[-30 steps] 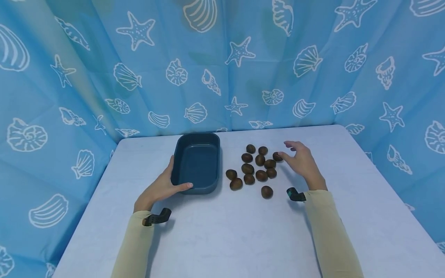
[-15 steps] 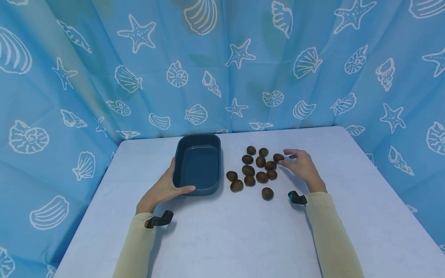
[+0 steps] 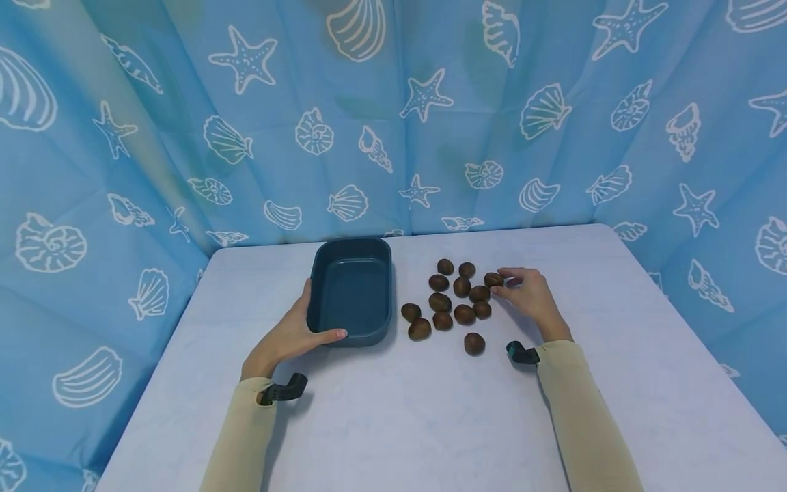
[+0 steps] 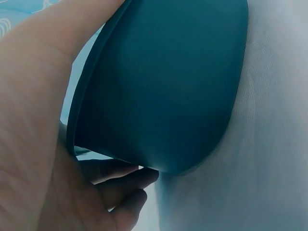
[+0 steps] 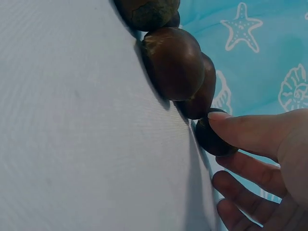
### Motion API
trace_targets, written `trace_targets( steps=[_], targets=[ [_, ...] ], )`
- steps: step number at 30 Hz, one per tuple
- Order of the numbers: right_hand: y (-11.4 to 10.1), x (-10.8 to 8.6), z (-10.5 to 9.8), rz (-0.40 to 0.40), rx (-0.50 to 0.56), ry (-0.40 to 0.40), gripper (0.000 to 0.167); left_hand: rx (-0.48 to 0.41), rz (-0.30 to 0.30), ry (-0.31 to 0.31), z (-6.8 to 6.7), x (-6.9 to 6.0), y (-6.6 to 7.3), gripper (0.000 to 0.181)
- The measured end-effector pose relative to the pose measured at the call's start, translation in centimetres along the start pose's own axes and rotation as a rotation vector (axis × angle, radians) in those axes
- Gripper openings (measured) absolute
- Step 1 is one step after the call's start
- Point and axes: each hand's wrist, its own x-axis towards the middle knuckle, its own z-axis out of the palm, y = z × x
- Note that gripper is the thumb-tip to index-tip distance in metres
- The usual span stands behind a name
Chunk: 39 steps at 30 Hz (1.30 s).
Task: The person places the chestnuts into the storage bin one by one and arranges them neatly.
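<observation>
A dark teal rectangular baking dish [image 3: 350, 294] stands on the table at left of centre. My left hand [image 3: 287, 336] grips its near left corner, the thumb along the near rim and the fingers against the outer side. Close up in the left wrist view, the dish's wall [image 4: 163, 86] rests on the white cloth. Right of the dish lie several brown chestnuts [image 3: 440, 302]. At the group's far right, my right hand [image 3: 530, 295] pinches one chestnut [image 5: 211, 139] between thumb and fingers; in the right wrist view it appears still down at the cloth, beside other chestnuts [image 5: 175, 62].
A white cloth covers the table [image 3: 393, 417]. One chestnut [image 3: 474, 344] lies apart, nearer the front. Behind the table hangs a blue curtain [image 3: 393, 137] with white shells and starfish. A black camera mount sits on each wrist.
My right hand has lowered slightly onto the far-right chestnut, and its thumb and fingers have closed round it. The left hand keeps its hold on the baking dish.
</observation>
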Motion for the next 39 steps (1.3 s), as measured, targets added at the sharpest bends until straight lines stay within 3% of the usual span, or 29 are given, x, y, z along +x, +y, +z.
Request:
trace_targets(
  steps=[22,39],
  targets=[
    [0.3,0.3,0.3,-0.028,0.012,0.039,0.048,0.001,0.015,0.012,0.0,-0.2,0.1,0.141],
    [-1.3,-0.2,-0.7,-0.023,0.127,0.070,0.048,-0.038,0.079,0.058,0.4,0.3,-0.1,0.133]
  ],
)
